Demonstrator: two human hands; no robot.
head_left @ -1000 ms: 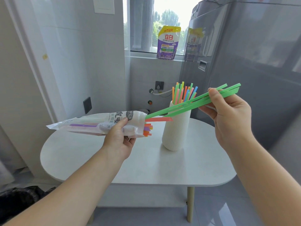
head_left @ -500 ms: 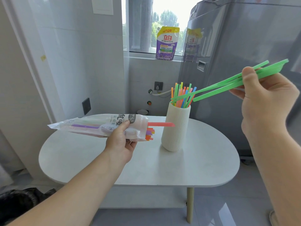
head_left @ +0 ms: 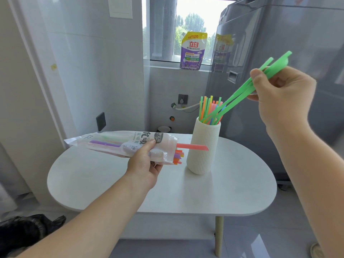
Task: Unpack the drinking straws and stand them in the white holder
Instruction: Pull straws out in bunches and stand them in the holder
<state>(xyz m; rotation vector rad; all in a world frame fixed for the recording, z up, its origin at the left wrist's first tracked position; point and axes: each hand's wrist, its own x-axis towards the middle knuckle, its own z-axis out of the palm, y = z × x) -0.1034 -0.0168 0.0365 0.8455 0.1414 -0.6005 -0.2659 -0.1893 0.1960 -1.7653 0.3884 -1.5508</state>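
Pinching a few green straws (head_left: 240, 94), the right hand (head_left: 283, 97) has their lower ends inside the holder (head_left: 203, 148) on the table (head_left: 111, 183) among other straws. Left hand (head_left: 147, 164) grips the pack (head_left: 130, 144) — an orange straw (head_left: 191, 146) pokes out. Pouch (head_left: 192, 50) on the sill reads "150克"; pack print is partly covered.

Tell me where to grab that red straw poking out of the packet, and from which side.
Pinch the red straw on its exposed stretch between the packet mouth and the white holder, coming from the right side, since the left hand holds the packet. It lies roughly level and juts well past the other straw ends, so fingers above and below should draw it straight out rightward.
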